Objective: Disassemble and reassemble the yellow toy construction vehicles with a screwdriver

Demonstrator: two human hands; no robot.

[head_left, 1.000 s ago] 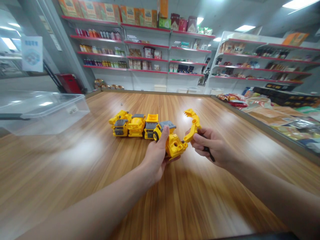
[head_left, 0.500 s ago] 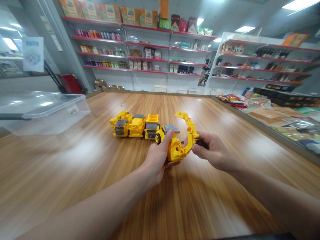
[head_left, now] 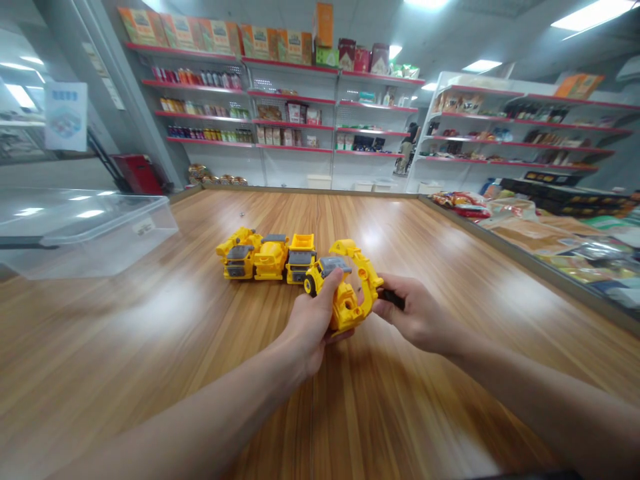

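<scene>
My left hand (head_left: 307,323) grips a yellow toy excavator (head_left: 336,293) by its body, thumb up along its side, just above the wooden table (head_left: 200,347). My right hand (head_left: 417,313) pinches the toy's curved yellow digger arm (head_left: 364,272) near its base and also holds a small black tool (head_left: 395,299). The digger arm curls over the grey cab. Behind, three more yellow toy trucks (head_left: 267,257) stand in a row on the table.
A clear plastic bin (head_left: 75,230) sits at the table's left. Packaged goods (head_left: 550,230) lie along the right edge. Store shelves (head_left: 300,113) with boxes and bottles line the back wall, where a person (head_left: 407,143) stands far off.
The digger arm has swung from raised and stretched out to the right down and left over the toy's cab. Both hands have stayed on the toy and drawn closer together.
</scene>
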